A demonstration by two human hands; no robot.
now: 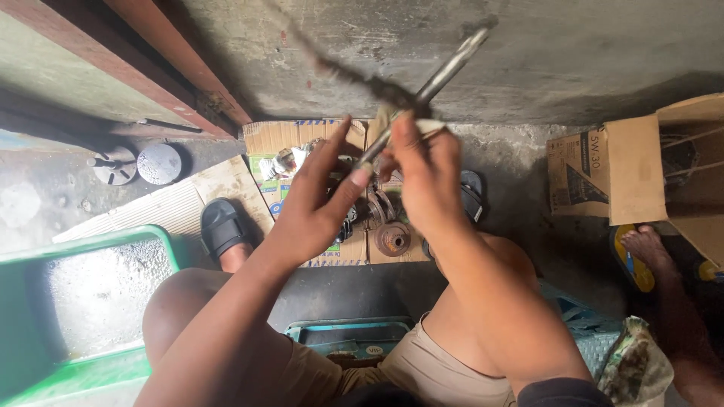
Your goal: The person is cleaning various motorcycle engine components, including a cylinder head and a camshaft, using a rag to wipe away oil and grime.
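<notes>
rod [445, 69] up in both hands | left hand [317, 200] fingers loosely pinching it, right hand [426, 177] gripping | gear parts [388, 226] on the cardboard [226, 181] untouched; work looks mid-way

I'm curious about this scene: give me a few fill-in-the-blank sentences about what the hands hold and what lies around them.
1. Both hands, the left hand and the right hand, grip a long metal ____.
2. The tub at the person's left has a ____ rim.
3. The rusty round part lies on flattened ____.
4. The person's feet wear black ____.

Missing words: rod; green; cardboard; sandals
</notes>
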